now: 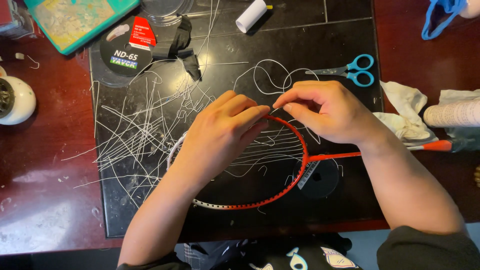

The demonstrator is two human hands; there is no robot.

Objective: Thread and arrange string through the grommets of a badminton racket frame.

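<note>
1. Racket frame [295, 175]: an orange-red badminton hoop with a white section on its near-left side, lying flat on the black mat [345, 40]. Its shaft [335, 156] runs right, toward an orange cone by the handle [440, 145].
2. My left hand [222, 132] rests palm down over the left half of the hoop, fingers closed, fingertips pressed to the far rim.
3. My right hand [325, 110] sits at the far rim just right of the left hand. Thumb and forefinger are pinched on a thin white string [265, 75]; the two hands' fingertips nearly touch.
4. The string loops away from the pinch toward the far side of the mat. A few strands lie across the inside of the hoop.
5. Cut string pieces [135, 135] lie scattered in a loose tangle over the left part of the mat.
6. A black round reel [320, 180] lies under the frame near the throat.
7. Blue-handled scissors [350, 71] lie far right of my right hand, apart from it.
8. A black disc-shaped string package [125, 50] lies at the far left, with a white roll [251, 15] at the far edge.
9. Crumpled white tissue [407, 115] lies right of the mat on the dark red table [45, 175].
10. A white rounded object [17, 100] sits at the left edge.
</note>
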